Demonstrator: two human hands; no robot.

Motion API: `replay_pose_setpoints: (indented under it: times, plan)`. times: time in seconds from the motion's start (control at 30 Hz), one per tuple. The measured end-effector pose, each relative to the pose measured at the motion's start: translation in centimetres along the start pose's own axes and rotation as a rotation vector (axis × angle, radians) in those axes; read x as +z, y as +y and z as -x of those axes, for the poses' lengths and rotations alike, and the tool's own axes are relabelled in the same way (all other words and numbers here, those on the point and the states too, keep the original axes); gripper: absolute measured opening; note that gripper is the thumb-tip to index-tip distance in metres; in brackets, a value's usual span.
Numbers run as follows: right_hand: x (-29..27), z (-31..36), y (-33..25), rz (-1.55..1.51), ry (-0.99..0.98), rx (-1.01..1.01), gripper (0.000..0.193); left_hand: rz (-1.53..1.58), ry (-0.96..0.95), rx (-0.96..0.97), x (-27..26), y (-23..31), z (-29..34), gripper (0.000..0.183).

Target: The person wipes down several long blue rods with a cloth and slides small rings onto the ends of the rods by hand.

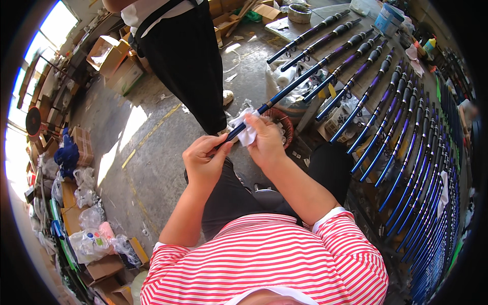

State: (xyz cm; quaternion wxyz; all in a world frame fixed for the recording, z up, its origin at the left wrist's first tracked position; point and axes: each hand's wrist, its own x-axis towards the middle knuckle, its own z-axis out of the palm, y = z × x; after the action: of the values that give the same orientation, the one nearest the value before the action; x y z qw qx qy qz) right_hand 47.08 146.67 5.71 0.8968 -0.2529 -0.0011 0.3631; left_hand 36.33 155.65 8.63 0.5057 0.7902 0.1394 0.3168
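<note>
A dark blue fishing rod [295, 84] slants across my lap, its handle end resting on the table at the upper right. My left hand [205, 158] pinches the rod's near end between thumb and fingers. Further up the shaft, my right hand [265, 141] is closed on a white cloth [247, 133] wrapped about the rod. The cloth hides the part of the shaft beneath it. Right of this rod, several similar blue and purple fishing rods [354, 104] lie side by side with their ends jutting past the table edge.
The table [333, 41] holds a blue tub [389, 20] and a round tape-like roll [299, 13]. Below its edge are a red basket [285, 124] and a plastic-lined bag. A person in black trousers [180, 56] stands ahead. Cardboard boxes [108, 56] and plastic bags line the left side.
</note>
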Motion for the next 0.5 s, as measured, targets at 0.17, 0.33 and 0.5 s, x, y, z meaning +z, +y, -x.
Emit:
replay_pose_setpoints:
  times: [0.17, 0.33, 0.5]
  plan:
    - [-0.7, -1.7, -1.9, -0.066, 0.073, -0.068, 0.004, -0.038, 0.047, -0.009, -2.1, -0.5, 1.3, 0.019]
    - [-0.9, -2.2, -2.5, -0.083, 0.087, -0.075, 0.007, -0.016, 0.098, -0.009, -4.6, -0.8, 2.9, 0.022]
    - [-0.7, -2.6, -3.2, -0.122, 0.102, -0.107, 0.01, -0.08, 0.146, 0.007, -7.6, -0.5, 4.7, 0.024]
